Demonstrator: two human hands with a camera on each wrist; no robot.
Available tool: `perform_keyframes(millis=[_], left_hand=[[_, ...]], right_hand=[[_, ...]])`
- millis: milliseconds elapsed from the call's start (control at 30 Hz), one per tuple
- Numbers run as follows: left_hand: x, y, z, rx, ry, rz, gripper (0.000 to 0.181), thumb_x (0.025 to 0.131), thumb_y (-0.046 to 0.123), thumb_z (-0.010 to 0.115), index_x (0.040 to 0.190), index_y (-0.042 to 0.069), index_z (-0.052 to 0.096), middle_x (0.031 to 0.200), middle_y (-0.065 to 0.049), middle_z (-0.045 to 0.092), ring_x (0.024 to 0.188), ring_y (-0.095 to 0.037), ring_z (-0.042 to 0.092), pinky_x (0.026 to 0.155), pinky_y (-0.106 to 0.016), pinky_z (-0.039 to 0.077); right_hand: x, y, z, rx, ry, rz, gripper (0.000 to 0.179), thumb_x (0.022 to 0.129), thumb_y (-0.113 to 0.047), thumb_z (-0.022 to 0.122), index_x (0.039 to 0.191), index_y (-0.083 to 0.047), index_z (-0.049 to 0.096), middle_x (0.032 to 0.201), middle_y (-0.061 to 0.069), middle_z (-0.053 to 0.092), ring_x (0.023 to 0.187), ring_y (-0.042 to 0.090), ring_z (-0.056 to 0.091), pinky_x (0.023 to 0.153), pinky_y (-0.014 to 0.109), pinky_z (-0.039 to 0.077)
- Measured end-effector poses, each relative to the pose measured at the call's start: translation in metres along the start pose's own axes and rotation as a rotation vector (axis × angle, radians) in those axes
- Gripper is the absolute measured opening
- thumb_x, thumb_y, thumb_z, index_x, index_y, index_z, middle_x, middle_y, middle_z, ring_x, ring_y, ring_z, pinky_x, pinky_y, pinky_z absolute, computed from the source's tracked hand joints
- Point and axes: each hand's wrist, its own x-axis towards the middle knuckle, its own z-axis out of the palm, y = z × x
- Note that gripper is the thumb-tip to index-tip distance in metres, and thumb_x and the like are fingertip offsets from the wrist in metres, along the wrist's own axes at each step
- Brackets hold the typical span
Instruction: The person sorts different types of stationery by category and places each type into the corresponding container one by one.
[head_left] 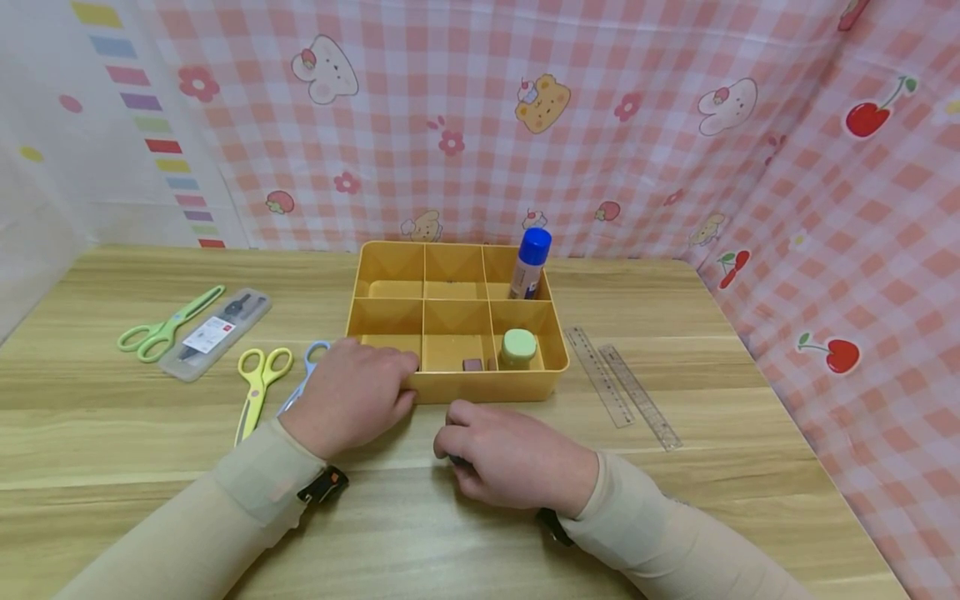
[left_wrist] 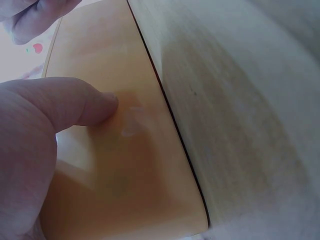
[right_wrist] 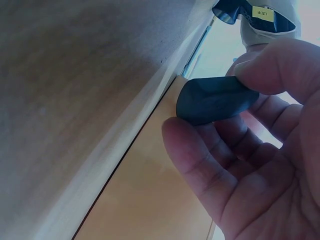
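Note:
A yellow six-compartment organizer box (head_left: 487,387) stands in front of both hands. My left hand (head_left: 352,396) grips its front wall near the left corner, fingers over the rim, and in the left wrist view the thumb (left_wrist: 95,104) presses on the outer face. Just in front of the box, my right hand (head_left: 517,458) pinches a dark, rounded eraser (right_wrist: 212,100) between thumb and fingers. A glue stick (head_left: 532,258) with a blue cap stands in the back right compartment. A pale green, rounded item (head_left: 518,347) sits in the front right one, and a small purplish block (head_left: 472,365) in the front middle one.
Left of the box lie green scissors (head_left: 168,325), a compass set in a clear case (head_left: 217,333), yellow scissors (head_left: 258,383) and blue-handled scissors (head_left: 311,358), partly hidden by the left hand. Two clear rulers (head_left: 600,379) (head_left: 641,398) lie to the right. A checked curtain (head_left: 480,108) hangs behind.

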Motion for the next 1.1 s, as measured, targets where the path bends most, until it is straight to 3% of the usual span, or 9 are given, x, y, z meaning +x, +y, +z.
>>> perform_keyframes(millis=[1100], left_hand=[[0.0001,-0.0002,0.0002,0.005,0.017,0.015,0.028,0.087,0.024,0.072,0.069,0.022,0.05,0.057,0.009,0.045,0.051,-0.012,0.044,0.056,-0.037,0.037]], right_hand=[[-0.0005,0.0008,0.0048,-0.002,0.0,-0.002,0.011,0.094,-0.015,0.071,0.105,-0.016,0.073,0.098,-0.003,0.06,0.086,0.009,0.06,0.083,0.023,0.053]])
